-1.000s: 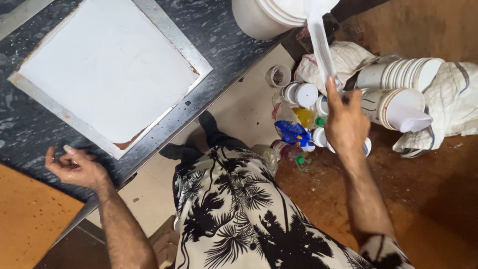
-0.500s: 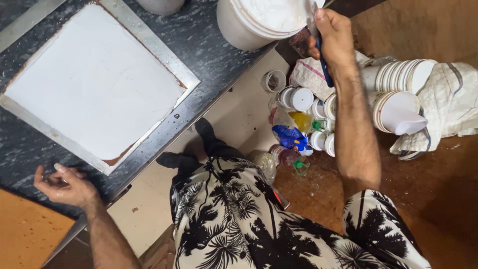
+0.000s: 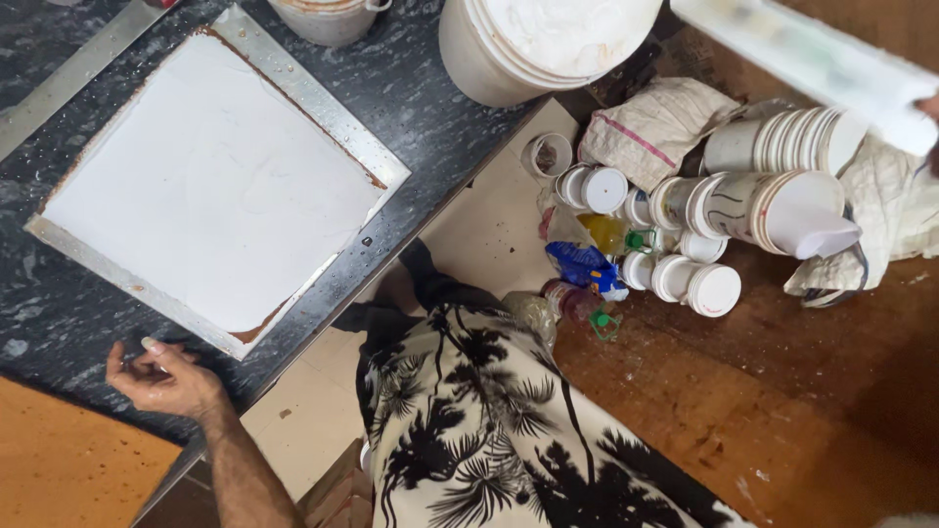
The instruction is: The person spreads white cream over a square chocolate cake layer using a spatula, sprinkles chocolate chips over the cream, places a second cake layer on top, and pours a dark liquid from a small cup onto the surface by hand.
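While the square metal-framed mould (image 3: 220, 176) lies flat on the dark marbled counter (image 3: 430, 88), its whole inside is covered by a smooth white layer that reaches the frame on every side. Only thin brown streaks show along the far right edge and at the near corner, so the filling and levelling look done, or very nearly so. No ridges or bare patches are visible on the surface, and what seems left is at most a tidy of those edges.

The left hand (image 3: 166, 376) rests on the counter just near of the mould's near left edge, fingers loosely curled and grasping nothing, close to the frame but apparently not touching it.

The right hand (image 3: 929, 110) is barely in view at the right border. It appears to grip one end of a long flat white-coated straightedge (image 3: 802, 64), which is blurred and held up in the air well apart from the mould, to the right of the large white bucket of white paste (image 3: 548, 39) that stands at the far edge of the counter. The grip itself is cut off by the border, so it is a judgement. A smaller stained pot (image 3: 328, 18) stands to the left of the bucket.

On the brown floor (image 3: 782, 411) to the right lie stacked white plastic tubs (image 3: 773, 181), small white-lidded jars (image 3: 685, 279), a blue wrapper (image 3: 582, 266) and a pale sack (image 3: 650, 132). The person's palm-print garment (image 3: 489, 430) fills the near middle.
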